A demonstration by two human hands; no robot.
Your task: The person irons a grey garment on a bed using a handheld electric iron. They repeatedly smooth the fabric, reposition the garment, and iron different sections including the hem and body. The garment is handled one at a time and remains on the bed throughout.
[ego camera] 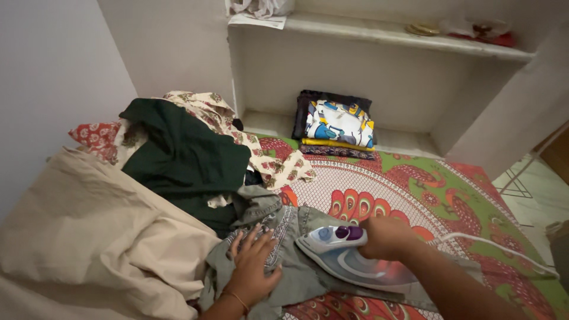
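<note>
Right hand [385, 237] grips the handle of the iron [349, 258], soleplate flat on the grey-green garment [284, 249] spread over the patterned sheet [415, 189]. Left hand [252, 266] lies on the cloth, fingers spread wide, just beside the iron's nose. Risks, as judged: a burnt fingertip; the cord [498, 246] snagging; creases pressed into the bunched fabric.

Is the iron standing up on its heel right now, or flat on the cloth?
Flat. The iron lies soleplate-down on the grey-green garment, right hand on its handle, left hand pressing the cloth beside it.
</note>
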